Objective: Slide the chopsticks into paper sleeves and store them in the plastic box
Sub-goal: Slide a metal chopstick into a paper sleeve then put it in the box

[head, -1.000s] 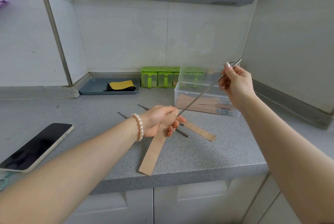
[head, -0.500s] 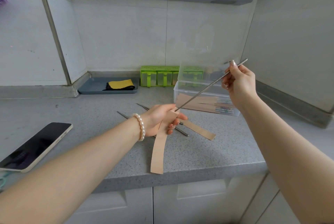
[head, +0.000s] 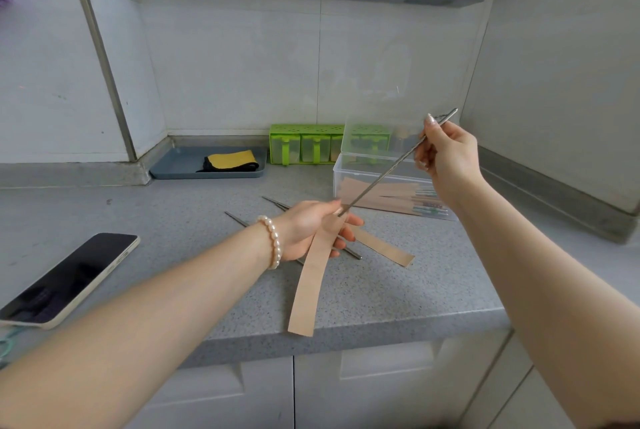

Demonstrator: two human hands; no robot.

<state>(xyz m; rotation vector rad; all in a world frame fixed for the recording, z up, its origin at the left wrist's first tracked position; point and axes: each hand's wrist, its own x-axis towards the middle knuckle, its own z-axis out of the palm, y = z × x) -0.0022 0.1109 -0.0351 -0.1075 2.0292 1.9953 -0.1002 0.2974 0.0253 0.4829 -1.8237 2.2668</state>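
Nearest, a brown paper sleeve (head: 310, 276) hangs past the countertop (head: 398, 293) edge, its top pinched in the left hand (head: 313, 228), which wears a pearl bracelet (head: 272, 241). A metal chopstick (head: 388, 172) meets the sleeve's mouth with its tip and slants up right into the right hand (head: 446, 156), which pinches its far end. Under the left hand lie loose chopsticks (head: 277, 204) and another sleeve (head: 388, 249). Farther right, the open plastic box (head: 349, 174) holds sleeved chopsticks (head: 408, 200). A phone (head: 65, 278) lies near left.

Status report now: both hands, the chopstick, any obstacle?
Left hand holds tan paper sleeve. Right hand pinches thin metal chopstick, tip at sleeve mouth. No obstacle seen.
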